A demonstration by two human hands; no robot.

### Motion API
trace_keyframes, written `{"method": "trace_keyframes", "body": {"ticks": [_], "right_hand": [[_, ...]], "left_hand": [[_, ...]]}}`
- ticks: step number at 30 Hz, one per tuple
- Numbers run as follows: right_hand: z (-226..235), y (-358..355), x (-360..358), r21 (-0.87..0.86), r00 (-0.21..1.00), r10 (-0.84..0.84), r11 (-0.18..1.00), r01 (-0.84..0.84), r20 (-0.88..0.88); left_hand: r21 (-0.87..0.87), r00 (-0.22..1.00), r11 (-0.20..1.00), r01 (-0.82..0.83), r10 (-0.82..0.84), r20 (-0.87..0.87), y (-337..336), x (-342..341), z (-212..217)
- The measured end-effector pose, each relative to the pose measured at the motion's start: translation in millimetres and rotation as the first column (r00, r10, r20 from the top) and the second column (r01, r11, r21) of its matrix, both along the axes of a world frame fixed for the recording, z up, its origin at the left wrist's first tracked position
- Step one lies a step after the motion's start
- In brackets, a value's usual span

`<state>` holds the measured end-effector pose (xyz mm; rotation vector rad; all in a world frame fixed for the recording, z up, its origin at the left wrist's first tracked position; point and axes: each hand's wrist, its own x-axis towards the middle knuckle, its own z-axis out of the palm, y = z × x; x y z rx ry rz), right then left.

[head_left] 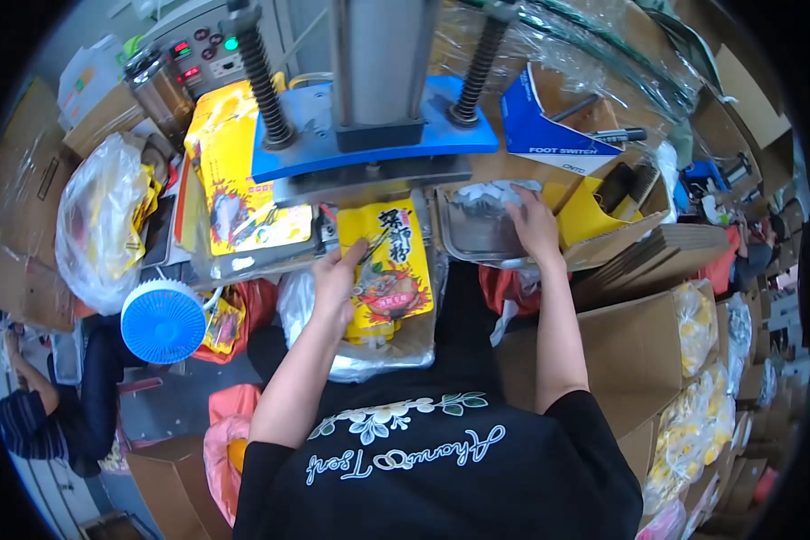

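While my left hand (336, 281) pinches the left edge of the yellow pouch (390, 261), fingers closed on it, the pouch lies just below the blue press plate (369, 144), partly under the sealing machine. My right hand (533, 225) rests flat, fingers spread, on the metal tray (468, 229) holding silvery packets (486, 193), just right of the pouch. A blue fan (163, 320) sits well left.

The press (373, 135) hangs low over the yellow pouch (389, 265) — little room above. Left, a pouch stack (243, 193) crowds in; right, a metal tray (477, 225) and cartons (643, 346) — only the near side is open.
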<state>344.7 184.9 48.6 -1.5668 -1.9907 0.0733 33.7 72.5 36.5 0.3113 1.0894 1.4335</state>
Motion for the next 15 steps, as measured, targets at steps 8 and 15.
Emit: {"method": "trace_keyframes", "body": {"ticks": [8,15], "right_hand": [[-14.6,-10.6,-29.3,-0.069,1.000,0.020,0.997,-0.018,0.019],[-13.4,-17.4,-5.8,-0.039,0.906,0.159,0.981,-0.189,-0.392]], "left_hand": [[0.279,0.027,0.960,-0.016,0.280,-0.960,-6.1,-84.1,7.5],[0.217,-0.231,0.973,0.077,0.229,-0.946,-49.8,-119.6,-17.9]]}}
